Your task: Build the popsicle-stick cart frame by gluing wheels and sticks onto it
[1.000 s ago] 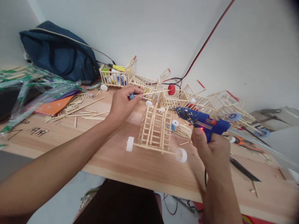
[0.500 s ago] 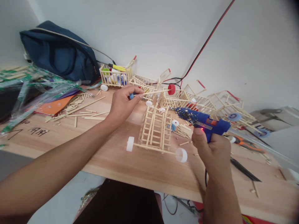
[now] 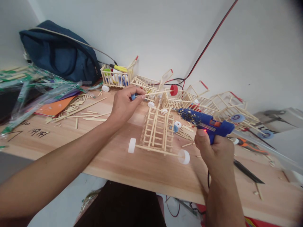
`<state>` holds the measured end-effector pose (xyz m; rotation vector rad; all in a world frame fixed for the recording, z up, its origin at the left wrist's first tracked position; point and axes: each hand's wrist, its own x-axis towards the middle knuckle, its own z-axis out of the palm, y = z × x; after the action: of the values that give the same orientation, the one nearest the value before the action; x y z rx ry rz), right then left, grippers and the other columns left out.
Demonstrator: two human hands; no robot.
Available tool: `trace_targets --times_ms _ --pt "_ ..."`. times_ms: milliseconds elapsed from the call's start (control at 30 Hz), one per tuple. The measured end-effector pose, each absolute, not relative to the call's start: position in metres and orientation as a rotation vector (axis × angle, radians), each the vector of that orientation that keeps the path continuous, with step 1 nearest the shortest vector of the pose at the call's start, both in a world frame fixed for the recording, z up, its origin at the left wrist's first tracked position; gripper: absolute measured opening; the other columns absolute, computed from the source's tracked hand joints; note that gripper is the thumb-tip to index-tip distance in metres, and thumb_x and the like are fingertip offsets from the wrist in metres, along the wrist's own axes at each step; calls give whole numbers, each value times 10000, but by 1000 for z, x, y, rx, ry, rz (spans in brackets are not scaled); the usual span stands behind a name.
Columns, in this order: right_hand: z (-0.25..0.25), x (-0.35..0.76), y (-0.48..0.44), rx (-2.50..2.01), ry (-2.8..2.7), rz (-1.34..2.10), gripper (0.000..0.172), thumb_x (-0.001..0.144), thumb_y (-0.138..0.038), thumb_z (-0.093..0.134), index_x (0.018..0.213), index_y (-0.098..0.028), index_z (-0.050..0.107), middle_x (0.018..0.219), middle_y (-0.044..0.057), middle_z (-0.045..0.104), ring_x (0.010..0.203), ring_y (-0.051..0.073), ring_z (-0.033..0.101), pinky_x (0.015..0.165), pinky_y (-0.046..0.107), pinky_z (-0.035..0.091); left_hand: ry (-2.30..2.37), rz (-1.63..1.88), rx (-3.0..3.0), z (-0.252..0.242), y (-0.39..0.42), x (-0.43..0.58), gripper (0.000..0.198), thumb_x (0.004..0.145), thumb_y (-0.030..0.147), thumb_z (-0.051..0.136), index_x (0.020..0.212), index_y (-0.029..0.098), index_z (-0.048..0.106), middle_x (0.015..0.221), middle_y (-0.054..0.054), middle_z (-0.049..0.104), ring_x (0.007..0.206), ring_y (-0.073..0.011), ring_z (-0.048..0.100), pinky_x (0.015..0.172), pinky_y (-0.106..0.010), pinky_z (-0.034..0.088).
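My left hand (image 3: 126,102) pinches a thin wooden stick (image 3: 157,93) near its left end. A red bottle cap (image 3: 174,90) sits on the stick's right end, and a blue cap (image 3: 133,96) shows by my fingers at the other. In my right hand (image 3: 215,151) is a blue hot glue gun (image 3: 201,119), its nozzle pointing left and a red light lit. Between the hands lies a small cart frame of sticks (image 3: 157,132) on the table. White cap wheels, a left one (image 3: 132,145) and a right one (image 3: 184,156), stand at its near end.
Several stick carts line the wall, one holding coloured caps (image 3: 115,77). Loose sticks (image 3: 78,110), an orange sheet (image 3: 55,106), plastic wrappers (image 3: 21,97) and a dark blue bag (image 3: 61,52) are on the left. Orange-handled pliers (image 3: 252,146) and a black blade-like tool (image 3: 248,171) lie right.
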<state>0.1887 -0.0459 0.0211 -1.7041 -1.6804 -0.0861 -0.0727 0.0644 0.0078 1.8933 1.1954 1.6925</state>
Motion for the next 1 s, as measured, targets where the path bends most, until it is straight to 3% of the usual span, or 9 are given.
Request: trace_targets --times_ms 1000 --pt "13 193 -45 -1666 -1685 -143 605 889 -681 457 513 -211 521 472 21 524 470 163 496 528 303 351 1194 1691 1895 8 64 -73 81 804 161 646 804 196 719 872 -12 726 815 -160 639 796 -305 492"
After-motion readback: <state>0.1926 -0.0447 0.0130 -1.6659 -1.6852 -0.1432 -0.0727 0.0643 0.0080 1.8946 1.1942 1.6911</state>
